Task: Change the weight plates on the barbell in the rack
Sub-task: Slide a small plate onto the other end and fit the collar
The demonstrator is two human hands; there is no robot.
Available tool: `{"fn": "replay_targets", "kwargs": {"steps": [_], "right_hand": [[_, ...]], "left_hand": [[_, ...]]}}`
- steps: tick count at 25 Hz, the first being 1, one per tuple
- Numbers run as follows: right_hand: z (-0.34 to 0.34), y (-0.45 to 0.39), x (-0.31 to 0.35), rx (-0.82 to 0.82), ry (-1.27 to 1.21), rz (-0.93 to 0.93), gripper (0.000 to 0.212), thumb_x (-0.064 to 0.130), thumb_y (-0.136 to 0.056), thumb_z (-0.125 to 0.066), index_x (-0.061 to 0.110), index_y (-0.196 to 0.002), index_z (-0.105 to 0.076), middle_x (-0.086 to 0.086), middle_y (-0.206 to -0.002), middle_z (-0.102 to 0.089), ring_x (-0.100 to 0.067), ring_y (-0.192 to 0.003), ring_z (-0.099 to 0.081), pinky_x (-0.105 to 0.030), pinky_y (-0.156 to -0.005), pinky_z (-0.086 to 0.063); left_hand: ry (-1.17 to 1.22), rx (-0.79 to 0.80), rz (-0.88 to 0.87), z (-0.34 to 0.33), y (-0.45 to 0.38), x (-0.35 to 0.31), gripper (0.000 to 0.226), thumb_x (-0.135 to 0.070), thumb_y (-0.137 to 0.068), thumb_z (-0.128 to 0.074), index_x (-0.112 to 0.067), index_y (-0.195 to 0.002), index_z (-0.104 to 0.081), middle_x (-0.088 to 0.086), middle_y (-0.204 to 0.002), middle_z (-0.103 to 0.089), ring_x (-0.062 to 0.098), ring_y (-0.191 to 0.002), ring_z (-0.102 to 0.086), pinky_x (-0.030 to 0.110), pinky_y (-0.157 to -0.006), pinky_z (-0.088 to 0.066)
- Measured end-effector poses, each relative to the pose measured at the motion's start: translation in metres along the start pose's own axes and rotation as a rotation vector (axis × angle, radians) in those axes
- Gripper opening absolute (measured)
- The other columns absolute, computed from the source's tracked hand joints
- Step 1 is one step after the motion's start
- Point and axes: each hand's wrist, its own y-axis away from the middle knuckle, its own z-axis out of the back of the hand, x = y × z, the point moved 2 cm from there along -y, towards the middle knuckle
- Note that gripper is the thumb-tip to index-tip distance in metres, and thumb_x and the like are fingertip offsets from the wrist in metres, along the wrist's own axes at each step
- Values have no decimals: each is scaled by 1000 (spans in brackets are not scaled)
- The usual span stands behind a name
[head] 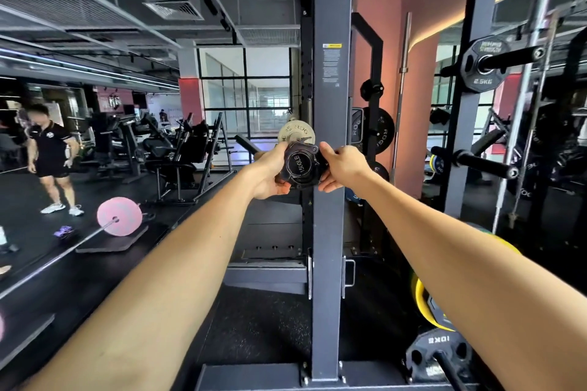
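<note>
The barbell's sleeve end (299, 169), marked 1500LB, points straight at me in front of the grey rack upright (330, 216). A black clamp collar (307, 152) sits around the sleeve. My left hand (270, 173) grips the collar from the left, and my right hand (341, 167) grips it from the right. Behind the collar a small grey Rogue plate (293, 132) is on the sleeve, mostly hidden by my hands.
Black plates (379, 133) hang on storage pegs behind the upright; a 2.5KG plate (481, 65) sits on a peg at upper right. Yellow and 10KG plates (435, 349) are stored low right. A person (52, 155) stands left near a floor barbell with a pink plate (119, 216).
</note>
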Motion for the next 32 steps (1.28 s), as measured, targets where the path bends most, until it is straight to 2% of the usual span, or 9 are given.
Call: {"fn": "replay_targets", "kwargs": {"steps": [2, 6, 10, 14, 15, 19, 24, 28, 32], "right_hand": [[-5, -7, -2, -8, -6, 12, 54, 46, -98, -44, -1, -75, -55, -22, -69, -68, -33, -64, -70, -38, -60, -61], [-6, -37, -16, -8, -24, -55, 57, 43, -99, -44, -11, -95, -58, -26, -78, -69, -35, -72, -72, -38, -61, -61], [-16, -85, -30, -29, -19, -43, 51, 43, -99, -45, -7, -111, -53, -21, -72, -68, -35, -71, -72, -39, -62, -61], [-23, -142, -41, -50, -52, -54, 47, 40, -99, -47, -3, -117, -51, -16, -69, -65, -28, -57, -67, -34, -49, -59], [-24, -157, -46, -60, -51, -55, 46, 40, -99, -48, -3, -115, -53, -15, -69, -64, -26, -54, -66, -33, -47, -59], [-33, -212, -64, -92, -38, -52, 41, 39, -99, -46, 1, -106, -58, -12, -67, -65, -23, -53, -66, -33, -52, -59], [-41, -278, -79, -98, -47, -67, 43, 39, -99, -45, -1, -100, -61, -13, -65, -66, -28, -56, -67, -40, -63, -61], [-46, -323, -89, -95, -54, -77, 42, 38, -99, -46, -1, -99, -60, -13, -64, -65, -30, -59, -67, -44, -67, -61], [-51, -356, -93, -92, -16, -87, 39, 38, -99, -46, 1, -94, -58, -14, -66, -65, -31, -61, -67, -41, -62, -61]], "left_hand": [[1, -56, 9, 2, -4, -1, 38, -46, -99, -36, -17, -82, -54, 3, -69, -53, 15, -59, -43, 26, -48, -38], [-33, -83, 32, 1, -33, 0, 38, -44, -101, -33, -16, -86, -54, 3, -72, -55, 16, -61, -45, 28, -50, -40], [-20, -43, 10, 7, -85, 2, 39, -45, -100, -36, -15, -85, -55, 3, -71, -58, 16, -63, -48, 26, -53, -40], [-9, -27, -20, 7, -147, -3, 51, -53, -94, -46, -9, -114, -62, 13, -105, -70, 24, -88, -61, 40, -90, -53], [-12, -38, -24, 6, -160, -6, 50, -52, -95, -45, -9, -116, -60, 15, -109, -71, 25, -89, -63, 41, -91, -53], [15, -61, 12, 6, -206, -12, 39, -40, -104, -35, -9, -91, -54, 12, -81, -63, 23, -73, -59, 32, -64, -51], [9, -145, 27, 8, -259, -22, 36, -37, -105, -33, -11, -88, -51, 8, -77, -59, 20, -67, -55, 29, -55, -47], [-9, -181, 24, 8, -296, -28, 27, -35, -106, -29, -14, -99, -45, 7, -76, -53, 18, -64, -51, 28, -52, -44], [-7, -189, 36, 11, -326, -29, 37, -33, -106, -28, -12, -80, -43, 8, -76, -52, 19, -65, -50, 30, -55, -45]]}}
